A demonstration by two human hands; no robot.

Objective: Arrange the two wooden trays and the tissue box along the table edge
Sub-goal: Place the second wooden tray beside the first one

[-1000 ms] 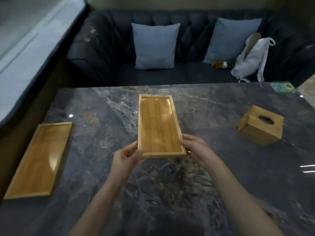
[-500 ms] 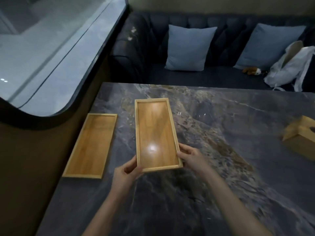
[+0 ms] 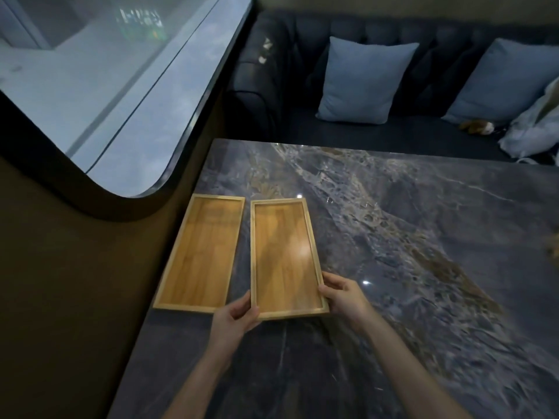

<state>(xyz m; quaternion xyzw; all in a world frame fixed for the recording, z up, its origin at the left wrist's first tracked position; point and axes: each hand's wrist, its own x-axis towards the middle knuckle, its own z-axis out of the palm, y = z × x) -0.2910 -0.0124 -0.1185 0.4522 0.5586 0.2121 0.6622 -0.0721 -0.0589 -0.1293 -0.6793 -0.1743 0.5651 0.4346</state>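
Two long wooden trays lie side by side on the dark marble table (image 3: 408,267). The left tray (image 3: 201,252) rests along the table's left edge, untouched. The right tray (image 3: 286,255) sits a narrow gap away from it, slightly angled. My left hand (image 3: 234,317) grips that tray's near left corner and my right hand (image 3: 341,294) grips its near right corner. Only a sliver of the wooden tissue box (image 3: 555,249) shows at the frame's right border.
A brown wall with a curved dark-framed window (image 3: 90,86) runs right beside the table's left edge. Behind the table stands a dark sofa (image 3: 302,86) with two blue cushions and a white bag (image 3: 532,128).
Both hands have carried the right tray leftward, from the table's middle to just beside the left tray. The view has swung left, so the tissue box has nearly left the frame.
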